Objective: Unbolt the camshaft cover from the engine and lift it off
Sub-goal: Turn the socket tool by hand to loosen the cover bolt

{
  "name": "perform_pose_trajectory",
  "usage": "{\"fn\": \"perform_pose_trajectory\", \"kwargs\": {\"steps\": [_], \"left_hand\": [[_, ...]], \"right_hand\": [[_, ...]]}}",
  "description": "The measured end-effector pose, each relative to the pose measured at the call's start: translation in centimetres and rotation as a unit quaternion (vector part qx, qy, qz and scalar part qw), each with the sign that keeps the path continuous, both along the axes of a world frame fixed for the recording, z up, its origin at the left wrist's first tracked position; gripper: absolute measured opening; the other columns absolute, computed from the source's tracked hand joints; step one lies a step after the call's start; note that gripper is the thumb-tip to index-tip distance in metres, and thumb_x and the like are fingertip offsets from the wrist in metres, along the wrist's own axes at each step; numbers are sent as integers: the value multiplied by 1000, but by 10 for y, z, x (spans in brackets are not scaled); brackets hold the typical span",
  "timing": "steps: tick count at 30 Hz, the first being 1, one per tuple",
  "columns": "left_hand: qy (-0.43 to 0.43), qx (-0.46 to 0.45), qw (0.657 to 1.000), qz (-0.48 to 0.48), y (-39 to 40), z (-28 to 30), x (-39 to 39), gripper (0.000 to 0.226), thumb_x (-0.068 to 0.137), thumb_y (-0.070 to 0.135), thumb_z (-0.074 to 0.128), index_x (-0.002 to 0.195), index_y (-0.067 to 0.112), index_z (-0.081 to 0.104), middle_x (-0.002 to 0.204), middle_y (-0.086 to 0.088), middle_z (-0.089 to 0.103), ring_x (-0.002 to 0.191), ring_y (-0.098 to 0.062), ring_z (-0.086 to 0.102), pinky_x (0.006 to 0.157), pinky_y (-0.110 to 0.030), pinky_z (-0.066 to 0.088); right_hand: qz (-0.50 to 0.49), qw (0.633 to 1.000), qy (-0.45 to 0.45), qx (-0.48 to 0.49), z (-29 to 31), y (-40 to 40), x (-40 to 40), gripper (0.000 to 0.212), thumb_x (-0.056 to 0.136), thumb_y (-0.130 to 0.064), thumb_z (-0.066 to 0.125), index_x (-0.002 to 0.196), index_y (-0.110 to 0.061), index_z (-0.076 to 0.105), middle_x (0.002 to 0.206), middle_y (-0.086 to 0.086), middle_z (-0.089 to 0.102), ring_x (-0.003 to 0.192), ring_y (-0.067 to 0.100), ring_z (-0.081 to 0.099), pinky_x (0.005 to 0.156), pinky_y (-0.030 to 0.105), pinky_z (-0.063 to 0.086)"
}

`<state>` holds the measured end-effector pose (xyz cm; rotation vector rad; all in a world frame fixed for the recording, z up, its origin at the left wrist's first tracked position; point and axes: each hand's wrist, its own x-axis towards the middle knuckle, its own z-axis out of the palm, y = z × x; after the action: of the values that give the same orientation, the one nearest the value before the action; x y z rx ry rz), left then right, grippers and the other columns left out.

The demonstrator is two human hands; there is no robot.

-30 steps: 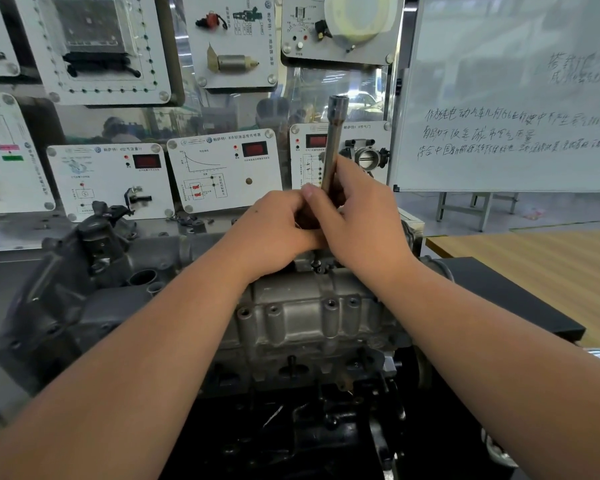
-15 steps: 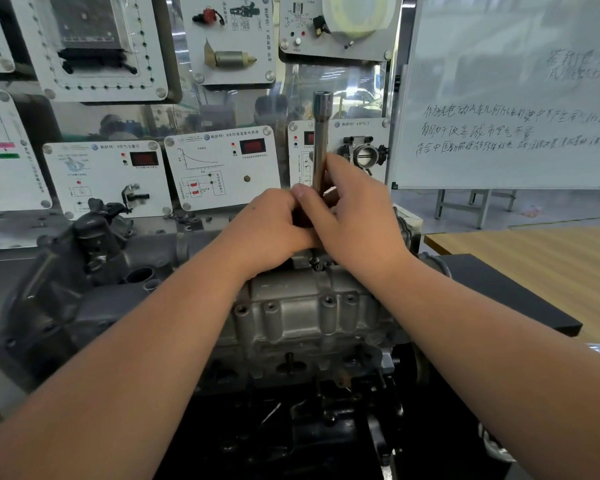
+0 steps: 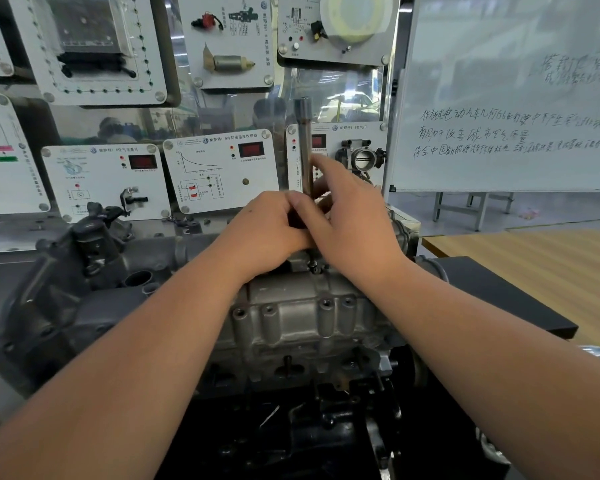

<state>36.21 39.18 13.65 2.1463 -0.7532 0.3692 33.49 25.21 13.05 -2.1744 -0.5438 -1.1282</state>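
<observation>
The left hand's (image 3: 274,230) grip wraps the lower shaft of the upright socket wrench (image 3: 305,147), while the right hand (image 3: 354,220) pinches it just above, its forefinger stretched up along the bar. Over the last second the bar has swung from a slight rightward lean to upright as the fingers re-gripped, which suggests a bolt is being spun out by hand. The camshaft cover (image 3: 302,317) sits on the engine (image 3: 84,289) below the hands, near centre, so lifting looks some way off.
</observation>
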Motion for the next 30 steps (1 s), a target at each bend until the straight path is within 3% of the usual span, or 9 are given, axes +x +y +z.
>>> {"fn": "perform_pose_trajectory", "kwargs": {"steps": [4, 7, 10, 13, 17, 20, 24, 27, 30], "left_hand": [[-4, 8, 1000, 16, -1, -2, 2, 8, 71, 32, 70, 79, 30, 70, 70, 16, 71, 66, -2, 65, 62, -36, 50], [3, 11, 1000, 5, -2, -1, 0, 23, 71, 33, 63, 89, 22, 73, 82, 3, 76, 86, -25, 72, 82, -52, 59], [-4, 1, 1000, -9, 0, -2, 1, 15, 71, 33, 68, 83, 39, 74, 76, 13, 74, 77, -7, 71, 70, -30, 58], [-18, 5, 1000, -16, 2, -3, 3, 38, 76, 23, 77, 73, 60, 66, 68, 27, 69, 61, 11, 62, 51, -6, 41], [10, -7, 1000, -9, -1, -3, 3, 10, 71, 35, 70, 79, 40, 70, 71, 20, 72, 63, 5, 65, 56, -14, 46], [17, -6, 1000, -16, -1, -4, 3, 16, 71, 32, 65, 85, 29, 72, 76, 13, 74, 68, -3, 68, 64, -28, 52], [-10, -10, 1000, -22, 3, -2, 3, 23, 83, 19, 75, 78, 41, 73, 74, 18, 73, 67, 3, 67, 62, -16, 51], [-14, -6, 1000, -18, 3, -1, 3, 47, 81, 10, 75, 68, 55, 69, 62, 22, 69, 55, 9, 60, 48, -7, 39], [-5, -7, 1000, -17, 1, -1, 1, 41, 79, 13, 75, 68, 52, 69, 62, 21, 68, 54, 8, 59, 49, -9, 41]], "right_hand": [[-20, 999, -39, -4, -2, 0, 1, 13, 98, -15, 58, 101, -3, 61, 83, 7, 58, 76, 21, 52, 68, 33, 41], [-23, 1000, -16, 6, -2, -1, 2, 14, 99, -15, 54, 87, -8, 51, 76, 2, 53, 71, 19, 48, 63, 32, 36], [-13, 1000, -17, 8, 0, 0, 0, 14, 99, -20, 56, 89, -12, 53, 74, -1, 54, 70, 16, 49, 62, 30, 36], [2, 1000, -13, 20, 0, 1, -2, 28, 98, -28, 62, 121, -13, 59, 83, -1, 64, 74, 16, 59, 66, 28, 46], [-2, 1000, -15, 19, -2, -1, -2, 9, 101, -23, 57, 98, -15, 52, 72, -7, 55, 68, 18, 57, 63, 35, 47], [-1, 1000, -5, 21, -2, 0, 1, 18, 103, -20, 51, 87, -20, 42, 65, -15, 44, 59, 9, 47, 54, 32, 36], [21, 1000, 12, 6, -2, -1, 1, 3, 102, -22, 50, 101, -20, 51, 66, -13, 52, 55, 4, 49, 53, 32, 39], [13, 1000, -5, 3, -1, 1, -1, 34, 100, -29, 58, 130, -13, 56, 84, -9, 61, 64, 7, 56, 60, 26, 46], [5, 999, -32, -8, -3, 1, 0, 15, 100, -22, 59, 96, -7, 59, 77, 0, 58, 68, 20, 54, 63, 36, 44]]}}
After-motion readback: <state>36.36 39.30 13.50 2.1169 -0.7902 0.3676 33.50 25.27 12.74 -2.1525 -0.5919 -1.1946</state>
